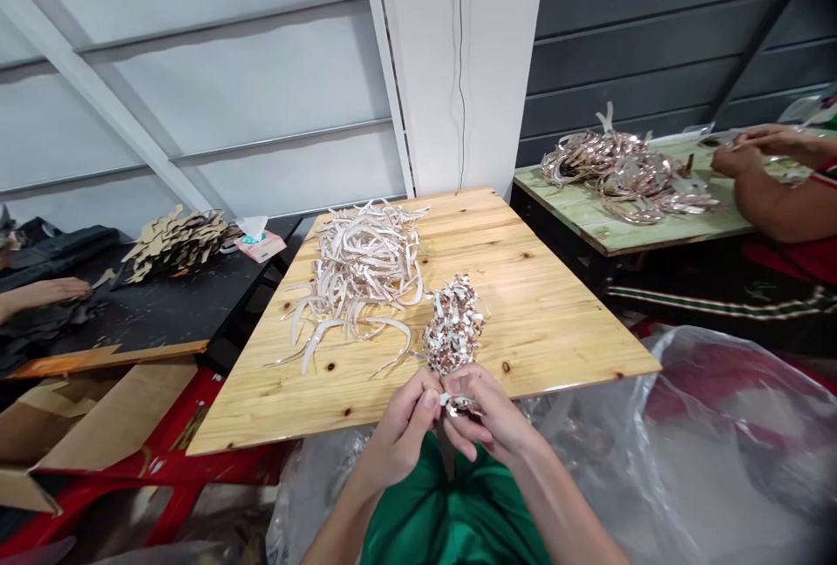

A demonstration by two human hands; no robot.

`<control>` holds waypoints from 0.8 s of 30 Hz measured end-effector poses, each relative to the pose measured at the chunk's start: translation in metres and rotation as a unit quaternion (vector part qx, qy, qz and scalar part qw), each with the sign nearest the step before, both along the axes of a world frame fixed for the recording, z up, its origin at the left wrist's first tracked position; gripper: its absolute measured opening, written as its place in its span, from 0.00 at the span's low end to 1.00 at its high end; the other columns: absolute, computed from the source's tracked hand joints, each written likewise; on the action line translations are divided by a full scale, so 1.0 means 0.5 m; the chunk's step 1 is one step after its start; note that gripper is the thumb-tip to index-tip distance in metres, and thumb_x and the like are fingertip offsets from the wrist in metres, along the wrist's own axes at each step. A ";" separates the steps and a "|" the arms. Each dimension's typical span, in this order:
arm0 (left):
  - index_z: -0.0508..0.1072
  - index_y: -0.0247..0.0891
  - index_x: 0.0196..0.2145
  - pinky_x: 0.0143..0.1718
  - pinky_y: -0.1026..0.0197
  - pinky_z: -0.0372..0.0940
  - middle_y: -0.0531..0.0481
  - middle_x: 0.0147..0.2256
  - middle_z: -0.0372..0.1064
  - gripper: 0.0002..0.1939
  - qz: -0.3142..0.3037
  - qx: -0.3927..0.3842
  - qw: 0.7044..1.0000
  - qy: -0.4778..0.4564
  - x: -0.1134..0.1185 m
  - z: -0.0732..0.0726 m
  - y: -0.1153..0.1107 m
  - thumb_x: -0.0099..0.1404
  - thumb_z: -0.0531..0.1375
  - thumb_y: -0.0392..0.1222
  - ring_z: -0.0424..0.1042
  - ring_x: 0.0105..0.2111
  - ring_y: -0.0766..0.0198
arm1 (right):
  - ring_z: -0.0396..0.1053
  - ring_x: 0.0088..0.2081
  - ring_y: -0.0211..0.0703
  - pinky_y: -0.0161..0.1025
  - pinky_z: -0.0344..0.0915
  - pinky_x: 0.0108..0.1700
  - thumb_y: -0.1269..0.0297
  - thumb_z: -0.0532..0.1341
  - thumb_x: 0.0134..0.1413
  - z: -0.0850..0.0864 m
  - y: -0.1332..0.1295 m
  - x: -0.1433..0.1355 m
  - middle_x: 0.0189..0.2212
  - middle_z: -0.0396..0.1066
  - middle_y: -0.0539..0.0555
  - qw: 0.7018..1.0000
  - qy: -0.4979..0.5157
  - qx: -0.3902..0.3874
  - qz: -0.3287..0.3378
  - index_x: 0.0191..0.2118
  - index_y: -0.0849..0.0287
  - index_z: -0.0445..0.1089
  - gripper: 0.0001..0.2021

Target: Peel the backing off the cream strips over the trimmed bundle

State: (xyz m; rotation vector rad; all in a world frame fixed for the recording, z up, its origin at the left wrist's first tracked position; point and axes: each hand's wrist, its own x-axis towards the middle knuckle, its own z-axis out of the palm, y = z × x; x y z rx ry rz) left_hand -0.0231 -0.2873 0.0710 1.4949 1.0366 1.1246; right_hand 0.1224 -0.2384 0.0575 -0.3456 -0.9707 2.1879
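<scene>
My left hand (406,417) and my right hand (487,412) meet just off the near edge of the wooden table (542,321). Pinched between their fingers is a small shiny strip (463,405), white on one side and rose-gold on the other; its exact shape is partly covered by the fingers. Just beyond the fingertips lies a pile of small curled white and rose-gold pieces (452,325). Farther left on the same table spreads a tangled heap of long curved strips (366,260), white with shiny edges.
At left stand a black table (215,303) with brown cut pieces (173,242), a tissue box (260,244) and another person's hand (62,289). A co-worker's hands (751,151) work at a green table (615,234) on the right. Plastic bags (706,452) and a cardboard box (118,417) sit below.
</scene>
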 end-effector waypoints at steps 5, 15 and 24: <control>0.61 0.39 0.33 0.30 0.62 0.55 0.53 0.29 0.57 0.18 0.032 -0.020 0.999 -0.007 0.007 -0.020 -0.002 0.76 0.48 0.54 0.57 0.27 0.66 | 0.55 0.07 0.32 0.28 0.45 0.13 0.58 0.61 0.56 -0.005 -0.002 -0.004 0.04 0.51 0.41 0.999 0.012 -0.026 -0.019 0.19 0.58 0.60 0.18; 0.60 0.40 0.32 0.28 0.60 0.52 0.55 0.27 0.54 0.18 0.090 0.004 0.996 -0.017 0.018 -0.041 -0.004 0.76 0.48 0.53 0.53 0.25 0.66 | 0.48 0.06 0.30 0.29 0.44 0.12 0.57 0.61 0.55 -0.012 -0.005 -0.020 0.04 0.46 0.39 0.992 0.088 -0.091 0.006 0.17 0.57 0.60 0.19; 0.60 0.40 0.30 0.25 0.61 0.52 0.56 0.25 0.54 0.18 0.085 0.039 0.994 -0.056 0.015 -0.049 0.009 0.76 0.50 0.52 0.53 0.21 0.69 | 0.48 0.07 0.31 0.31 0.45 0.12 0.54 0.61 0.57 -0.005 -0.022 -0.040 0.06 0.50 0.40 0.992 0.070 -0.054 -0.087 0.21 0.56 0.59 0.19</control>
